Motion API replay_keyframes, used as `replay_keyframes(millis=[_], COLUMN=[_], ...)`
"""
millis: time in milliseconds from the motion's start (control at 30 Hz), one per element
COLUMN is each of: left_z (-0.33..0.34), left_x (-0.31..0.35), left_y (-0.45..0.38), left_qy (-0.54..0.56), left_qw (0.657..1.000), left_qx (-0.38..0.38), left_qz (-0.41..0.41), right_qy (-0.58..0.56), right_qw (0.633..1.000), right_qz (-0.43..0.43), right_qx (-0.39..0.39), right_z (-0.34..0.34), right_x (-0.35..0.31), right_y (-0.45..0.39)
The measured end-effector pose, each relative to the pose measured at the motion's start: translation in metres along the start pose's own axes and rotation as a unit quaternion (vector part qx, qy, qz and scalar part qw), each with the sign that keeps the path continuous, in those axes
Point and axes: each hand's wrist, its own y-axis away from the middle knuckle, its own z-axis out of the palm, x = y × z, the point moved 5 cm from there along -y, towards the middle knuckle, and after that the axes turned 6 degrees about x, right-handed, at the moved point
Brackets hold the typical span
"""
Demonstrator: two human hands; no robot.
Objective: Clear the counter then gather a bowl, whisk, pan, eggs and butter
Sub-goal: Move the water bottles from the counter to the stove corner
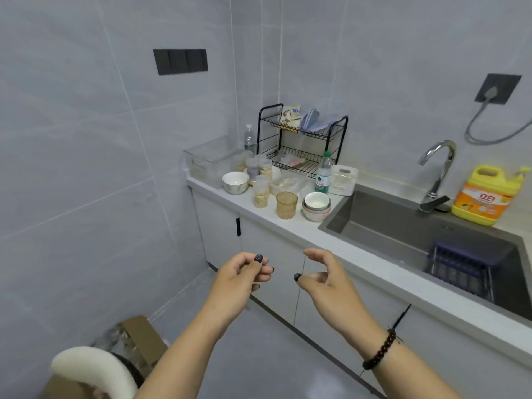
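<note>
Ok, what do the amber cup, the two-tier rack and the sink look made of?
Amber cup: translucent, ribbed; glass or plastic, can't tell which. Two-tier rack: thin black wire, probably coated metal. Sink: matte grey, looks like brushed steel.

The sink [374, 226] is cut off by the right picture edge, and the counter [259, 208] runs out of view there too. The grey cable [478, 131] leaves the frame at the right. The cardboard box [138, 338] at near left is partly hidden by a white padded object [95, 367], itself cut by the bottom edge. Contents of the far rack [302, 139] are too small to identify. Bottle [323, 174] label text is illegible. Both forearms are cut off at the bottom edge.
</note>
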Motion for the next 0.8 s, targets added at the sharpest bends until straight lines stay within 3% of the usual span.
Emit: replay_keyframes(millis=[500, 800], left_z=[-0.012, -0.022], left_x=[0.039, 0.046], left_y=[-0.247, -0.366], left_qy=[0.005, 0.01], left_qw=[0.998, 0.997], left_qx=[0.055, 0.068], left_qz=[-0.011, -0.019], right_qy=[-0.043, 0.001], right_qw=[0.999, 0.997], right_qz=[-0.011, -0.023], right_qx=[-0.027, -0.075], right_z=[0.06, 0.117], right_x=[-0.032, -0.055], right_y=[-0.262, -0.376])
